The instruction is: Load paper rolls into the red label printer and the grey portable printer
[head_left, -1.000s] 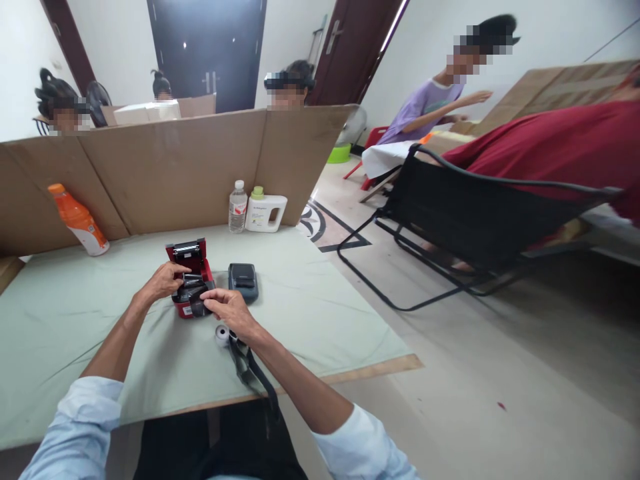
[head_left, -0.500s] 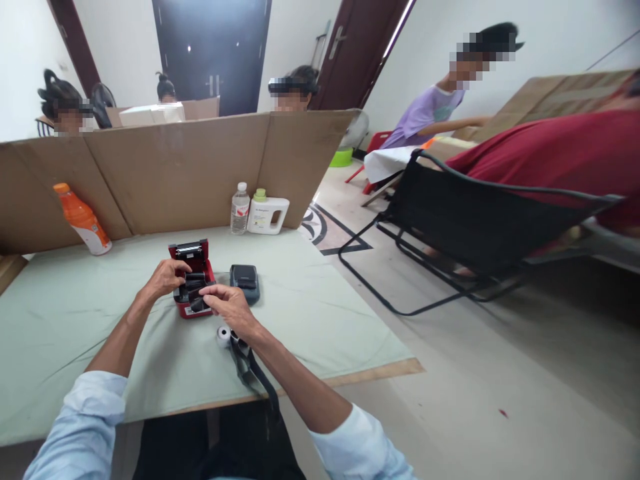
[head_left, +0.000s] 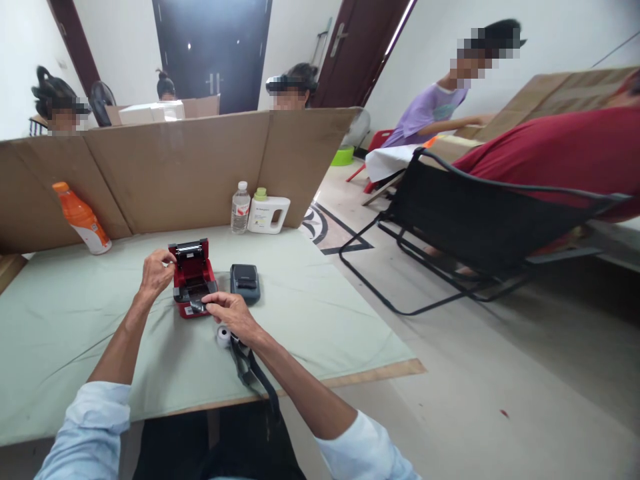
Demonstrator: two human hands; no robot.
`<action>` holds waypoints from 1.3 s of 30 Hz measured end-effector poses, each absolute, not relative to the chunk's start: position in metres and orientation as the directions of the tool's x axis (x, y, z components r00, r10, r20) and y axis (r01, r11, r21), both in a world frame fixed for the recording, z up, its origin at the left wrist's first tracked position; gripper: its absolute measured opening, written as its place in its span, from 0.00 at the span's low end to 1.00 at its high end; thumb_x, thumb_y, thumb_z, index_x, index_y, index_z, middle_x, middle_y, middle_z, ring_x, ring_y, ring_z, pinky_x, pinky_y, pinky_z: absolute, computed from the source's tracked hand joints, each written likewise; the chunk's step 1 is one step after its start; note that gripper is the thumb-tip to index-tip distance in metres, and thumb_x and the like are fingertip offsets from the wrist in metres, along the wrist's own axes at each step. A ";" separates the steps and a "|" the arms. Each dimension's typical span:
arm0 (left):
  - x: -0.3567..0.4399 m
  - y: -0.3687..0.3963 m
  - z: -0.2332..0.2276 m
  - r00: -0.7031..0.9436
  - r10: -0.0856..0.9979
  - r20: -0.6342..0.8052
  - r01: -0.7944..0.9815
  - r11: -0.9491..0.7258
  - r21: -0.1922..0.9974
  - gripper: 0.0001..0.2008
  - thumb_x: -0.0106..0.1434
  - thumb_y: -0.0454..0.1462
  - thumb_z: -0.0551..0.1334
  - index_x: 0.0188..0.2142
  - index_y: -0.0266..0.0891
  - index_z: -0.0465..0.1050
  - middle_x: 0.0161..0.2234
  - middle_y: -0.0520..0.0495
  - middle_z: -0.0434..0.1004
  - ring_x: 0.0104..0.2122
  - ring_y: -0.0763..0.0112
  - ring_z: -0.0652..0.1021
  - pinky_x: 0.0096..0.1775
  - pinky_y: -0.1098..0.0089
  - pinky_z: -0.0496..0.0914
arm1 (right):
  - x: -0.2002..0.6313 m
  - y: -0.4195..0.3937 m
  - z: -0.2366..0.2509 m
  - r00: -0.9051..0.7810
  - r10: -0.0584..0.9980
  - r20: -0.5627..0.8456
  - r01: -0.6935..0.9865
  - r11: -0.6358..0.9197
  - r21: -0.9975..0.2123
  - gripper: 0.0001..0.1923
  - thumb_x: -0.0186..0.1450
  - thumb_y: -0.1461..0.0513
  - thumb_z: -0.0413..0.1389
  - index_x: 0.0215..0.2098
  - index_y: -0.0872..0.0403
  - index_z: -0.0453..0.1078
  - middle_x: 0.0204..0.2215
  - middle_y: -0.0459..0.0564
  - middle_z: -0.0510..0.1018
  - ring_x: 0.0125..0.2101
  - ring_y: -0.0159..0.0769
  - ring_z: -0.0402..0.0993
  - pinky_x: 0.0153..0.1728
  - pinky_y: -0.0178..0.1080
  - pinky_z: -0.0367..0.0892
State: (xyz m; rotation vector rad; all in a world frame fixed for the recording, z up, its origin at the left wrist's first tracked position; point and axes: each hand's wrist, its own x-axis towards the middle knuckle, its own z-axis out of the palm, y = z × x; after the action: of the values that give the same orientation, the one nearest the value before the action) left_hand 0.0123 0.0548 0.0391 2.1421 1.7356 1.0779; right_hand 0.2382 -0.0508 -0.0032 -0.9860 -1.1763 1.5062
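Note:
A small red printer (head_left: 192,279) stands open on the green table cover (head_left: 75,313), its lid tilted up. My left hand (head_left: 156,271) rests against the lid's left edge. My right hand (head_left: 231,315) pinches something dark at the printer's front edge; what it is I cannot tell. A white paper roll (head_left: 223,335) lies just under my right wrist, which has a black strap (head_left: 250,370) hanging from it. A dark grey printer (head_left: 245,281) lies shut, right beside the red one.
A cardboard screen (head_left: 175,167) walls the table's far side, with an orange bottle (head_left: 83,220), a water bottle (head_left: 240,208) and a white jug (head_left: 267,213) against it. A black folding chair (head_left: 480,227) stands right. Other people sit beyond the screen and at right.
My left hand has moved off the printer's inside up and left to the lid's edge. My right hand has dropped slightly toward the printer's front.

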 end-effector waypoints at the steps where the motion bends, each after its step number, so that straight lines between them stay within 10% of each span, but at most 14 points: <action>1: 0.012 0.058 0.038 -0.004 0.896 0.444 0.763 -0.284 0.580 0.14 0.54 0.32 0.60 0.39 0.38 0.80 0.41 0.43 0.83 0.43 0.60 0.81 0.49 0.61 0.76 | 0.238 -0.052 -0.005 -0.228 0.972 -0.051 -0.192 -0.097 -0.977 0.14 0.52 0.57 0.63 0.34 0.55 0.80 0.21 0.42 0.75 0.21 0.27 0.63 0.24 0.32 0.59; 8: 0.016 0.071 0.033 -0.030 0.923 0.384 0.515 -0.315 0.797 0.30 0.57 0.37 0.64 0.60 0.35 0.70 0.53 0.37 0.78 0.52 0.57 0.80 0.50 0.61 0.77 | 0.240 -0.055 -0.006 -0.296 0.950 -0.094 -0.173 -0.151 -0.973 0.15 0.52 0.58 0.62 0.36 0.55 0.80 0.26 0.45 0.80 0.21 0.27 0.63 0.22 0.32 0.58; 14: 0.005 0.019 0.033 0.200 0.870 0.451 0.605 -0.472 0.642 0.22 0.63 0.43 0.65 0.56 0.41 0.75 0.57 0.40 0.76 0.56 0.57 0.77 0.51 0.58 0.77 | 0.243 -0.056 -0.010 -0.317 0.943 -0.099 -0.155 -0.155 -0.976 0.15 0.53 0.57 0.62 0.37 0.55 0.80 0.26 0.45 0.80 0.21 0.27 0.65 0.23 0.31 0.59; 22: -0.006 -0.017 0.011 0.415 0.803 0.428 0.716 -0.578 0.390 0.36 0.56 0.42 0.73 0.63 0.43 0.69 0.64 0.37 0.71 0.64 0.49 0.71 0.65 0.49 0.67 | 0.245 -0.057 -0.014 -0.370 0.926 -0.073 -0.131 -0.130 -0.983 0.13 0.56 0.56 0.61 0.37 0.54 0.74 0.30 0.49 0.83 0.22 0.28 0.68 0.24 0.32 0.62; 26: -0.004 -0.020 0.004 0.432 0.788 0.438 0.730 -0.591 0.343 0.32 0.58 0.41 0.72 0.62 0.44 0.71 0.64 0.38 0.71 0.63 0.49 0.72 0.65 0.49 0.67 | 0.255 -0.053 -0.011 -0.242 0.969 0.055 0.095 0.080 -0.992 0.14 0.61 0.59 0.57 0.45 0.53 0.71 0.30 0.47 0.81 0.26 0.34 0.73 0.32 0.37 0.70; 31: -0.005 -0.024 -0.003 0.400 0.818 0.414 0.754 -0.550 0.359 0.33 0.59 0.42 0.71 0.64 0.47 0.70 0.67 0.39 0.66 0.66 0.48 0.69 0.66 0.48 0.66 | 0.266 -0.036 -0.004 -0.242 0.905 0.350 0.597 0.423 -0.682 0.37 0.61 0.71 0.49 0.68 0.51 0.62 0.50 0.55 0.78 0.49 0.42 0.74 0.52 0.44 0.71; 39: 0.000 -0.030 -0.017 0.298 0.860 0.415 0.777 -0.471 0.417 0.36 0.58 0.44 0.72 0.66 0.48 0.68 0.69 0.38 0.61 0.67 0.47 0.68 0.64 0.49 0.69 | 0.262 -0.026 -0.009 -0.400 0.885 0.240 0.752 0.466 -0.466 0.37 0.63 0.73 0.48 0.71 0.52 0.61 0.63 0.58 0.69 0.60 0.46 0.68 0.54 0.44 0.73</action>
State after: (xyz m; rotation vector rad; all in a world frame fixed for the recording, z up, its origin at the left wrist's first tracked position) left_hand 0.0003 -0.0299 -0.0171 2.4182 1.5356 0.9086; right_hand 0.2617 -0.0260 -0.0092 -1.3640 -2.2654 0.3940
